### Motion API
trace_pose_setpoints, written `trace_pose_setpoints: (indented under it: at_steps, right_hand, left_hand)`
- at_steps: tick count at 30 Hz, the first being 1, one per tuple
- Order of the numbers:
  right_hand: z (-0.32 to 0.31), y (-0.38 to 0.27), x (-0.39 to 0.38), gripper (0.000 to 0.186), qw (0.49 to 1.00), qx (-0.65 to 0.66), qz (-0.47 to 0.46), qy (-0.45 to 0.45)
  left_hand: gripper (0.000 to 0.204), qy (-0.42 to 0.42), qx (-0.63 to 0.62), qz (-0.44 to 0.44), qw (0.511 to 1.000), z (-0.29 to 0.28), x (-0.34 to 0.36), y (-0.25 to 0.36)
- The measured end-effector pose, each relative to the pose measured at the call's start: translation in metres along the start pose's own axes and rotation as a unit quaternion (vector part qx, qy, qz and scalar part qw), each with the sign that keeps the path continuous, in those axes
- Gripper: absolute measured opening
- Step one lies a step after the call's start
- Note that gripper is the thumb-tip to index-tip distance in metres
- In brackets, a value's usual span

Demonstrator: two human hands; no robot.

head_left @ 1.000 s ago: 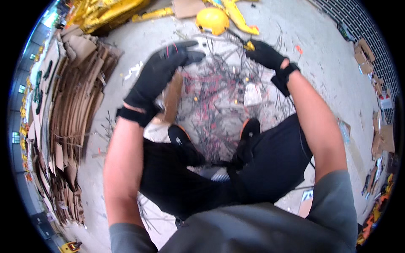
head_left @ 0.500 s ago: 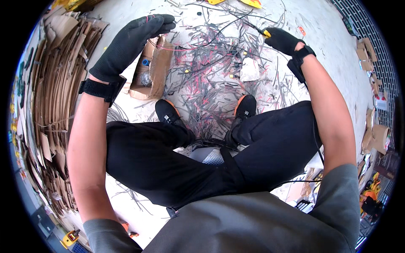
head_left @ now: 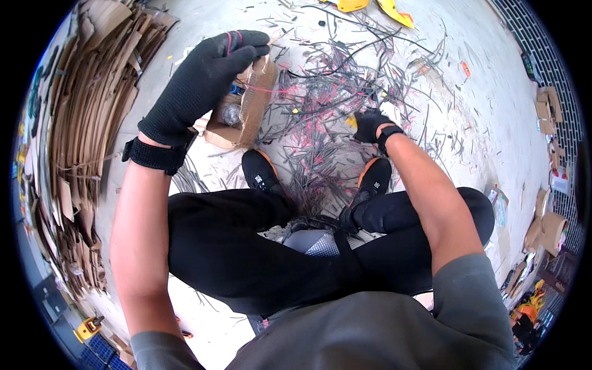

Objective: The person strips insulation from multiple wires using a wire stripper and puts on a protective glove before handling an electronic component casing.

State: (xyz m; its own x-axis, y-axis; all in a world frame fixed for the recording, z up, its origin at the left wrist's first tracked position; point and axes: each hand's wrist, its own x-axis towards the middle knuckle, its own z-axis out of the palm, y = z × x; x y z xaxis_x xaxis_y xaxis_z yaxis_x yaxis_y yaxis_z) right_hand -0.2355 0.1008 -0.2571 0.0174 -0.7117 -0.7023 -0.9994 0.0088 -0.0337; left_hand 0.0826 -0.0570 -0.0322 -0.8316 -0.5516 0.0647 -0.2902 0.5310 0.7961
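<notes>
My left hand, in a black knit glove, is raised over the cardboard box with its fingers pressed together. Thin red wire crosses the back of those fingers, and more red wire stretches from below the hand toward the scraps. Closer to my right shoe, my right hand, gloved alike, is closed on a small yellow piece whose kind I cannot make out. Inside the box lie a clear crumpled plastic item and something blue, partly hidden by the left hand.
Cut grey, black and red wire scraps litter the floor between my shoes. A black cable curves across them. Flattened cardboard is stacked at left. Yellow plastic parts lie at the far edge; open cartons line the right.
My right hand has come down and inward toward my right shoe, still closed on the yellow piece. The left hand has shifted slightly right and down in the picture as the view moved.
</notes>
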Motion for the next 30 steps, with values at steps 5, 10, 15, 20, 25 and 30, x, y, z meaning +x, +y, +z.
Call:
trace_pose_setpoints:
  at_steps: [5, 10, 15, 20, 25, 30]
  right_hand:
    - [-0.035, 0.002, 0.016, 0.051, 0.942, 0.277, -0.103, 0.161]
    - [-0.189, -0.047, -0.072, 0.047, 0.768, 0.580, -0.265, 0.063]
    - [-0.215, -0.064, -0.152, 0.050, 0.810, 0.513, -0.266, 0.095]
    - [-0.189, -0.075, -0.173, 0.046, 0.766, 0.591, -0.252, 0.010]
    - [-0.178, -0.081, -0.168, 0.032, 0.766, 0.571, -0.252, 0.158]
    - [-0.178, -0.073, -0.165, 0.018, 0.733, 0.619, -0.211, 0.187]
  left_hand:
    - [0.046, -0.002, -0.113, 0.043, 0.993, 0.013, 0.013, 0.020]
    - [0.052, 0.021, -0.117, 0.027, 0.993, 0.013, 0.010, 0.038]
    - [0.057, 0.004, -0.237, 0.034, 0.971, 0.014, 0.017, 0.054]
    - [0.061, -0.022, -0.301, 0.057, 0.952, 0.021, 0.025, 0.075]
    - [0.062, -0.078, -0.353, 0.051, 0.931, 0.035, 0.026, 0.089]
    - [0.051, -0.063, -0.385, 0.054, 0.919, 0.034, 0.020, 0.093]
